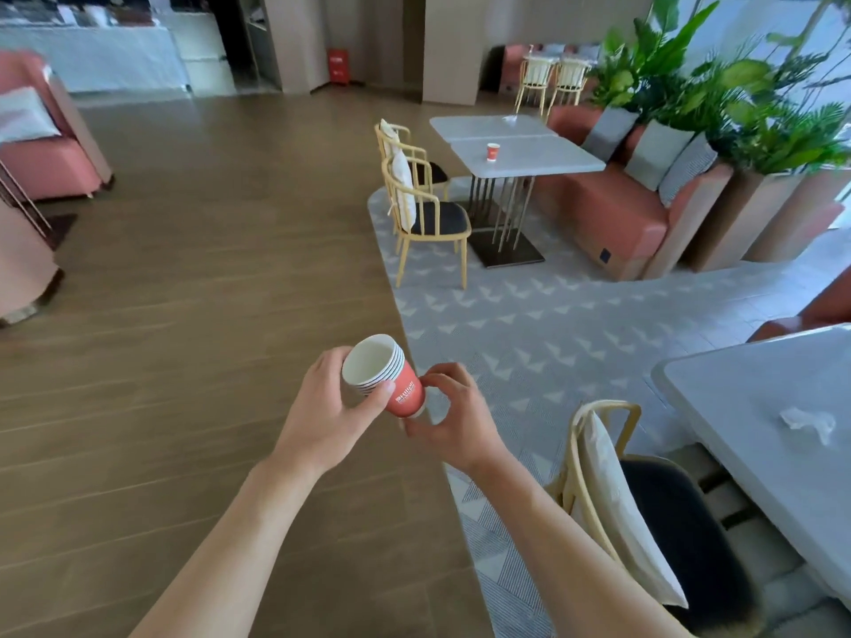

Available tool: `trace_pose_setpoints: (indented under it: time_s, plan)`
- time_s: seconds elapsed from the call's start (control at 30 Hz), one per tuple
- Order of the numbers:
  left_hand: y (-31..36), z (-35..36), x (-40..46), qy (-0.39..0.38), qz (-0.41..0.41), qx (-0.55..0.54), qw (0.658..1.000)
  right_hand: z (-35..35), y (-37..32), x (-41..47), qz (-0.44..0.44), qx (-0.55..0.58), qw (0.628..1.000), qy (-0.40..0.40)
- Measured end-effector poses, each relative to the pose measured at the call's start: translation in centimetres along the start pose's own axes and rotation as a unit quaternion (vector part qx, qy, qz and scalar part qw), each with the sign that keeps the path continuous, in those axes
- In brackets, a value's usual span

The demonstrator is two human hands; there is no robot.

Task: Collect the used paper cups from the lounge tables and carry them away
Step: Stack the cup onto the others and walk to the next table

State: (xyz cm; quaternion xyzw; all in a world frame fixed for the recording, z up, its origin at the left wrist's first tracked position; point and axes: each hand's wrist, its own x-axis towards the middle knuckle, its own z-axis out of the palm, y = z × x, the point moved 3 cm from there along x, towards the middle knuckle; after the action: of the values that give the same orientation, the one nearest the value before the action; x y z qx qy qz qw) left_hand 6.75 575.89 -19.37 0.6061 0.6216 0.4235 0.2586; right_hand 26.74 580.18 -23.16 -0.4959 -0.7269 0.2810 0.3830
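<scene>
Several cups in hand: a nested stack of red paper cups [386, 378], tilted with its open mouth up and toward the left, held in front of the body over the edge where wood floor meets carpet.
Left hand [329, 409]: fingers and thumb curled round the upper part of the stack, thumb across the rims.
Right hand [453, 419]: fingertips pinch the base end of the stack, fingers bent, otherwise holding nothing.
Cup left to collect: one red paper cup [493, 152] stands upright on the near grey table [543, 159] ahead, well apart from the hands.
Risk, slipping: the stack is tilted and gripped only at its ends (the nested cups look loosely seated), so I judge a jolt while walking could slide one out.
Risk, dregs: leftover liquid, if any, could run out at this tilt; the inside looks white and dry as far as I can tell.
Risk, path: the yellow-framed chairs [428, 209] stand beside the table and could catch a hip on the approach.
Floor: brown wood planks [184, 315] on the left, grey patterned carpet [529, 324] on the right.
Room: lounge with pink sofas [612, 209], grey cushions, big green plants [718, 80], and a crumpled tissue [808, 419] on the nearest table [737, 407].
</scene>
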Motion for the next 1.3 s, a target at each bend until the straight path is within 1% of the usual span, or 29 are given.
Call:
trace_pose_setpoints:
  time_s: [0.2,0.3,0.4,0.53,0.67,0.83,1.03,1.17,1.3]
  plan:
    - [2.3,6.2,6.2,-0.042,0.06,0.1,0.992,-5.1,5.9,3.5,0.028,-0.011,0.999,0.011]
    - [3.3,9.2,8.6,-0.074,0.087,0.123,0.986,-7.2,8.7,4.1,0.042,-0.015,0.999,0.027]
    - [3.8,12.5,10.9,-0.114,0.104,0.131,0.979,-9.0,11.3,4.5,0.061,-0.035,0.997,0.033]
    - [4.1,17.2,13.5,-0.161,0.128,0.128,0.97,-11.1,14.9,4.4,0.093,-0.089,0.99,0.056]
    - [4.7,21.7,16.1,-0.202,0.158,0.115,0.96,-12.9,18.1,4.4,0.128,-0.176,0.974,0.067]
    - [4.9,26.1,20.4,-0.233,0.188,0.086,0.95,-14.3,20.7,6.4,0.173,-0.221,0.957,0.072]
    - [4.4,28.2,28.7,-0.258,0.21,0.063,0.941,-15.1,22.6,12.5,0.215,-0.239,0.943,0.087]
    - [3.5,27.5,34.2,-0.27,0.207,0.034,0.94,-14.4,22.7,17.9,0.219,-0.246,0.94,0.093]
    - [1.8,26.0,40.0,-0.263,0.204,0.03,0.942,-12.7,22.8,24.3,0.218,-0.252,0.939,0.086]
